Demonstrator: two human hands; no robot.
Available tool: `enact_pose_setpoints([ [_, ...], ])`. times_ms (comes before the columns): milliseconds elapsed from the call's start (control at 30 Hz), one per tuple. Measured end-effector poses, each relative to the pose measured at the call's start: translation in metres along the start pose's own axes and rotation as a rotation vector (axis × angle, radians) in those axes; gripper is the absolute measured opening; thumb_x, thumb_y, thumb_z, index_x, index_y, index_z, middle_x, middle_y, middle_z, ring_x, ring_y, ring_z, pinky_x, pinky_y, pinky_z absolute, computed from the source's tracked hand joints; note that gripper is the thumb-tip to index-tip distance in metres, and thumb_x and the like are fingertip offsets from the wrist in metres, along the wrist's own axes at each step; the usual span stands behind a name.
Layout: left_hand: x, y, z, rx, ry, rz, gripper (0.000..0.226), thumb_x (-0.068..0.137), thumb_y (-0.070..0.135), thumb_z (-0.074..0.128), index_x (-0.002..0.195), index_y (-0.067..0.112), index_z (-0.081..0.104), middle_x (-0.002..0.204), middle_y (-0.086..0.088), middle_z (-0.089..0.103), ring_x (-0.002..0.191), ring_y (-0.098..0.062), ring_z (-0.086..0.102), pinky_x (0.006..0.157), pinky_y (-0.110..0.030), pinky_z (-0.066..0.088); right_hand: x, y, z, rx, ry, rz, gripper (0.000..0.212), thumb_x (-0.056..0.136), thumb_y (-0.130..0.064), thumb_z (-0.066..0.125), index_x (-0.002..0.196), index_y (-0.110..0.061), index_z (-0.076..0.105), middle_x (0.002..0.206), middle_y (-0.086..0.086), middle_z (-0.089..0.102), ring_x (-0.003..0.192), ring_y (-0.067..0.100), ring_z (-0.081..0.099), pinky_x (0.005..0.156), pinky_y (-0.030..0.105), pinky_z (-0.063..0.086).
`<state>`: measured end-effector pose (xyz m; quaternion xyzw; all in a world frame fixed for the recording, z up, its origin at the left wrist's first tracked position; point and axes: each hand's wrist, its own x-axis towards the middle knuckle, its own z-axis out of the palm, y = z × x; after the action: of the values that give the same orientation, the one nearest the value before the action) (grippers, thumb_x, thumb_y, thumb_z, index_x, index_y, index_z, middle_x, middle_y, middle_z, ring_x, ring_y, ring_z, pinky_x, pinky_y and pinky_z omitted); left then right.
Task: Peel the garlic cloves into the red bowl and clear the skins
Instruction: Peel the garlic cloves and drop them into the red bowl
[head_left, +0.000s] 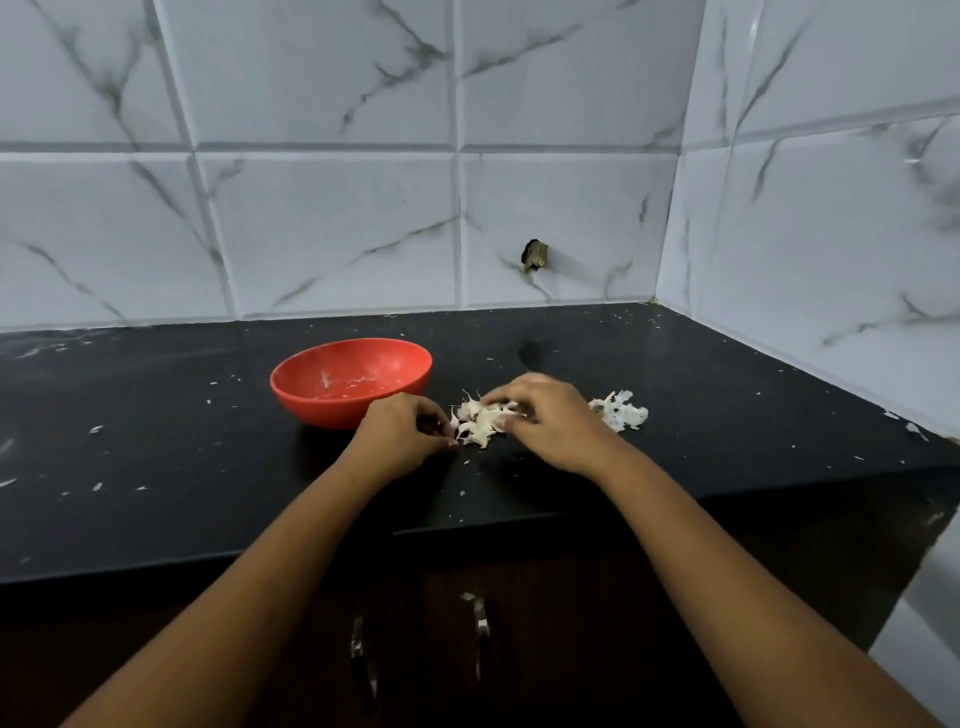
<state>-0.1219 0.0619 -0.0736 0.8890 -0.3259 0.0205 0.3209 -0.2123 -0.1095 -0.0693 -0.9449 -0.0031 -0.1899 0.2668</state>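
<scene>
Both hands meet at the garlic (480, 418) heaped between their fingers on the counter (156, 441). The left hand (400, 434) pinches a piece at the heap's edge, likely to strip it. The right hand (545, 421) curls over the heap; its grip is unclear. The bowl (311, 400) waits just behind the left fingers, and the skins (621, 410) lie apart, beyond the right.

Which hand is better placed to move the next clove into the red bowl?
Probably left. The left hand sits beside the red bowl, fingers pinching the garlic pile; the right hand grips the pile farther from the bowl.
</scene>
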Motion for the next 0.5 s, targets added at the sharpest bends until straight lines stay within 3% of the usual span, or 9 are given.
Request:
enact_pose_setpoints([
  [67, 0.006, 0.001, 0.001, 0.015, -0.024, -0.004, 0.008, 0.076, 0.02, 0.078, 0.08, 0.021, 0.071, 0.083, 0.002, 0.07, 0.082, -0.012, 0.063, 0.078, -0.023, 0.048, 0.006, -0.011, 0.012, 0.052, -0.069, 0.007, 0.032, 0.086, -0.016, 0.069, 0.118, -0.022, 0.067, 0.092, -0.008, 0.059, 0.07, -0.003, 0.05, 0.069, 0.008, 0.037],
  [167, 0.012, 0.004, 0.003, 0.033, -0.037, 0.006, 0.005, 0.078, 0.019, 0.075, 0.081, 0.019, 0.071, 0.083, 0.001, 0.069, 0.086, -0.017, 0.065, 0.081, -0.03, 0.051, 0.018, -0.009, 0.022, -0.008, -0.085, 0.079, 0.031, 0.084, -0.014, 0.071, 0.115, -0.02, 0.069, 0.076, -0.012, 0.053, 0.061, -0.003, 0.047, 0.056, 0.001, 0.033],
  [233, 0.016, 0.005, 0.007, 0.041, -0.008, 0.014, 0.007, 0.08, 0.019, 0.073, 0.086, 0.016, 0.072, 0.089, -0.002, 0.069, 0.089, -0.019, 0.065, 0.082, -0.031, 0.051, 0.025, -0.005, 0.023, 0.006, -0.043, 0.116, 0.025, 0.085, -0.012, 0.07, 0.11, -0.018, 0.072, 0.073, -0.012, 0.052, 0.06, -0.002, 0.046, 0.055, 0.001, 0.034],
  [367, 0.023, 0.009, 0.017, 0.112, 0.094, 0.043, 0.013, 0.085, 0.013, 0.062, 0.095, 0.012, 0.07, 0.099, -0.007, 0.069, 0.093, -0.025, 0.063, 0.08, -0.033, 0.05, 0.036, 0.003, 0.023, 0.045, -0.006, 0.155, 0.021, 0.085, -0.012, 0.071, 0.105, -0.016, 0.073, 0.085, -0.002, 0.062, 0.064, -0.001, 0.05, 0.059, 0.001, 0.036],
  [500, 0.027, 0.004, 0.021, 0.065, 0.165, 0.066, 0.013, 0.083, 0.008, 0.063, 0.096, 0.009, 0.064, 0.095, -0.009, 0.068, 0.092, -0.028, 0.062, 0.08, -0.036, 0.048, 0.046, 0.009, 0.02, 0.118, 0.056, 0.175, 0.02, 0.09, -0.008, 0.062, 0.103, -0.017, 0.073, 0.099, 0.0, 0.069, 0.085, 0.008, 0.061, 0.073, 0.008, 0.04],
])
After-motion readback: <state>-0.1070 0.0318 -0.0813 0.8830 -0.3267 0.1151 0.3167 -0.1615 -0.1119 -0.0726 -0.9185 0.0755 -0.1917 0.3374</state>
